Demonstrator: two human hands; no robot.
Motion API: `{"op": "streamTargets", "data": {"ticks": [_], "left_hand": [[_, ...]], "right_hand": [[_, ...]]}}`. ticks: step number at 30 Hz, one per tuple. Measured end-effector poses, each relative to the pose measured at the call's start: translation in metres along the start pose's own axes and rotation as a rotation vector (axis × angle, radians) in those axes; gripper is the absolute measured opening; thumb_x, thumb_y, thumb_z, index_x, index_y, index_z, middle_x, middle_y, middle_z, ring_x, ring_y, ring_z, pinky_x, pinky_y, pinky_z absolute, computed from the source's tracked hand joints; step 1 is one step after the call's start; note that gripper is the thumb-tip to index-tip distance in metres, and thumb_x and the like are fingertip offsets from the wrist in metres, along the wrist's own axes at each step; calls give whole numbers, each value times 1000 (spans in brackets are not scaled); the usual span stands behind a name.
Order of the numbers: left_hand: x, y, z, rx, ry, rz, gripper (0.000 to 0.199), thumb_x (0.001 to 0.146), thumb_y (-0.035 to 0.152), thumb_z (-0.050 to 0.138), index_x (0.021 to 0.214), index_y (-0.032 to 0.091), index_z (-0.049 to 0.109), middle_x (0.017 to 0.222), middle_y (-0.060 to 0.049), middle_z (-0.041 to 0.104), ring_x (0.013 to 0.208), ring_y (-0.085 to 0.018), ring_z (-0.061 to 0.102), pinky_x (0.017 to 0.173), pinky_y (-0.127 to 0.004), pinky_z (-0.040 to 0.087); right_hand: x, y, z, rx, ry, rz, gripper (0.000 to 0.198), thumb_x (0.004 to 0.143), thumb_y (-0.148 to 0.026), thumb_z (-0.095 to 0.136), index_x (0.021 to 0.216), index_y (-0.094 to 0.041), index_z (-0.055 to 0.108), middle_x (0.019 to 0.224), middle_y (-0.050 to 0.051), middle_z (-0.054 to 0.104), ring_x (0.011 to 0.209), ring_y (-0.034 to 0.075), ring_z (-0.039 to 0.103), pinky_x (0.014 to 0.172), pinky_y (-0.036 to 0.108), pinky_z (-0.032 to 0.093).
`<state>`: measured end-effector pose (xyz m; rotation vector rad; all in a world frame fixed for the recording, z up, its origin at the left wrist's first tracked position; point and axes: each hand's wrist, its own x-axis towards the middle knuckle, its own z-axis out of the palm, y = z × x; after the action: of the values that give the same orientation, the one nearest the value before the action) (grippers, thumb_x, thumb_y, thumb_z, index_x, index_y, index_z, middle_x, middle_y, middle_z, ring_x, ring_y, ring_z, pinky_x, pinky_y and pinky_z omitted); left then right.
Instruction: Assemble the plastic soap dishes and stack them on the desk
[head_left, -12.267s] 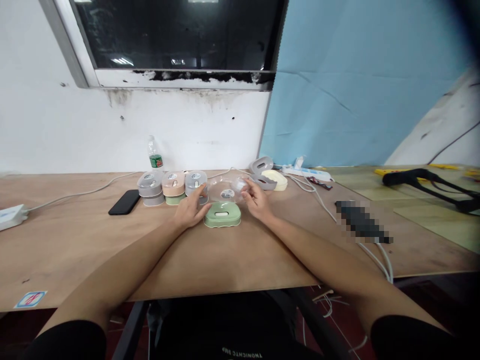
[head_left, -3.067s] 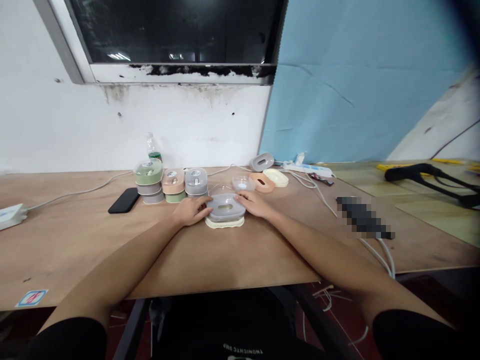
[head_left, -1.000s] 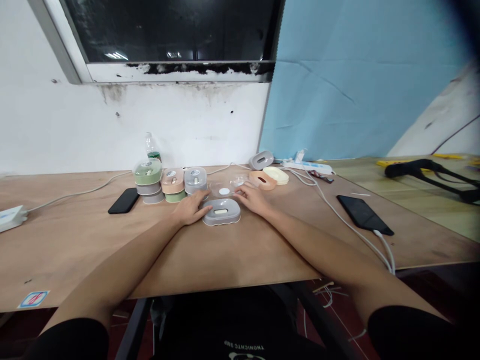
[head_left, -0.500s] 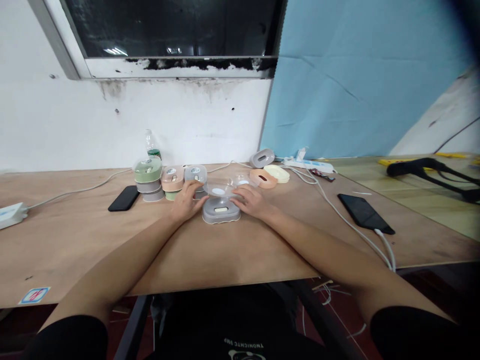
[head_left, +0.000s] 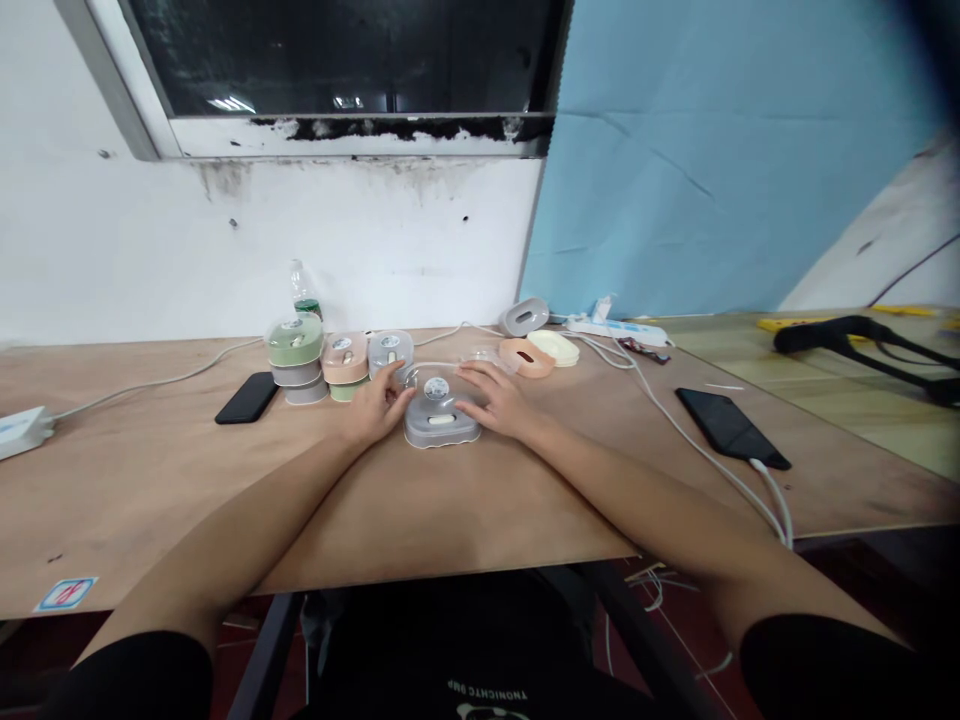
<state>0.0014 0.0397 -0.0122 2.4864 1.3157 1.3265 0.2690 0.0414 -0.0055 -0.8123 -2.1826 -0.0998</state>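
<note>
A grey oval-cornered box [head_left: 442,434] with a pale slot on top rests on the table in front of me. Over it, tilted up at the back, is a clear plastic lid [head_left: 437,388] with a round label. My left hand [head_left: 377,408] grips the lid's left side, fingers curved against its edge. On the opposite side, my right hand [head_left: 501,400] holds the lid between thumb and fingers. Whether the lid's front edge touches the box I cannot tell. Another clear lid [head_left: 484,355] lies behind my right hand, partly hidden.
Stacked lidded boxes [head_left: 295,345], pink [head_left: 346,352] and grey [head_left: 391,352] ones, stand at the left back near a bottle [head_left: 304,290]. An orange slotted lid [head_left: 527,357], cream lids [head_left: 555,347], a power strip [head_left: 619,330] and phones [head_left: 249,397] lie around.
Both hands have tilted the clear lid down toward the grey box, so its round label now faces me. The box has stayed in place.
</note>
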Motion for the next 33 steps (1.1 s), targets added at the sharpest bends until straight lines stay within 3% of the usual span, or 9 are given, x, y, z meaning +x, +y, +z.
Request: {"op": "streamTargets", "data": {"ticks": [4, 8, 11, 16, 24, 28, 33], "left_hand": [[1, -4, -1, -30, -118, -37, 45, 95, 48, 44, 129, 19, 51, 79, -2, 67, 72, -18, 63, 66, -28, 46], [4, -10, 0, 25, -198, -57, 45, 95, 52, 40, 117, 20, 61, 78, -3, 69, 72, -19, 64, 64, -29, 45], [5, -11, -2, 66, -295, -23, 45, 95, 53, 37, 106, 20, 67, 81, -5, 71, 73, -20, 64, 63, -29, 44], [5, -2, -9, 76, -363, 29, 46, 90, 58, 45, 107, 19, 62, 81, -4, 70, 73, -20, 64, 64, -29, 45], [6, 1, -12, 87, -433, 132, 61, 86, 65, 47, 123, 17, 55, 109, -10, 69, 92, -26, 66, 78, -35, 49], [6, 0, -11, 88, -480, 106, 68, 85, 68, 47, 129, 17, 52, 108, -10, 69, 92, -27, 66, 78, -36, 51], [6, 2, -8, 129, -439, 112, 61, 90, 62, 43, 130, 17, 53, 114, -11, 69, 99, -27, 65, 87, -39, 49]], "right_hand": [[3, 7, 0, 18, -79, 53, 59, 87, -52, 58, 139, -25, 48, 139, 13, 50, 128, 30, 47, 108, 52, 39], [-1, 16, -4, 135, -308, 68, 61, 91, -53, 50, 143, -21, 43, 136, 13, 55, 116, 28, 56, 97, 46, 46], [-3, 21, -5, 186, -378, 63, 62, 91, -57, 47, 140, -19, 47, 132, 14, 58, 104, 26, 61, 88, 41, 49], [-1, 23, -6, 224, -374, 25, 73, 80, -63, 60, 137, -18, 50, 127, 15, 61, 102, 27, 61, 86, 39, 48], [-4, 29, -2, 245, -366, 93, 60, 88, -49, 54, 139, -18, 48, 135, 13, 57, 113, 27, 59, 93, 40, 48], [-7, 37, 3, 238, -332, 132, 59, 90, -48, 50, 143, -20, 46, 140, 11, 54, 123, 29, 55, 101, 45, 44], [-6, 36, 4, 238, -312, 153, 54, 92, -43, 48, 142, -23, 47, 143, 9, 50, 131, 29, 49, 108, 49, 39]]}}
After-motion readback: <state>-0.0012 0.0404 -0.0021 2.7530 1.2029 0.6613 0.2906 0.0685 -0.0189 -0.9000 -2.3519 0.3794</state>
